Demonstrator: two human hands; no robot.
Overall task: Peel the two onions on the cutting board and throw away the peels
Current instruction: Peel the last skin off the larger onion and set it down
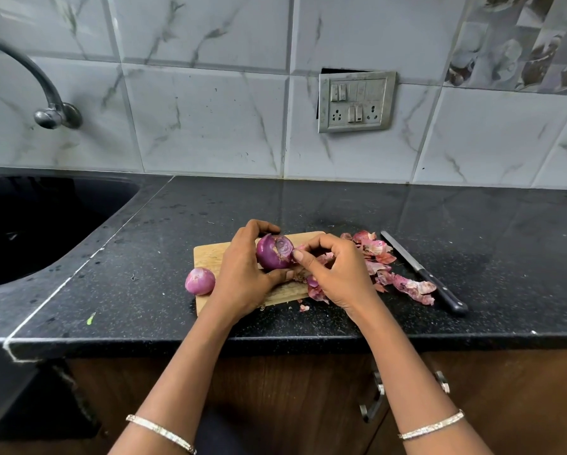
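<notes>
My left hand grips a purple onion above the wooden cutting board, its cut end turned up and to the right. My right hand pinches a strip of skin at the onion's right side. A second, paler onion lies at the board's left edge, apart from both hands. Loose pink peels are scattered on the counter to the right of the board, some of them hidden under my right hand.
A black-handled knife lies on the dark counter beyond the peels, to the right. A black sink with a wall tap is at the left. A switch panel is on the tiled wall. The counter's front edge runs below my wrists.
</notes>
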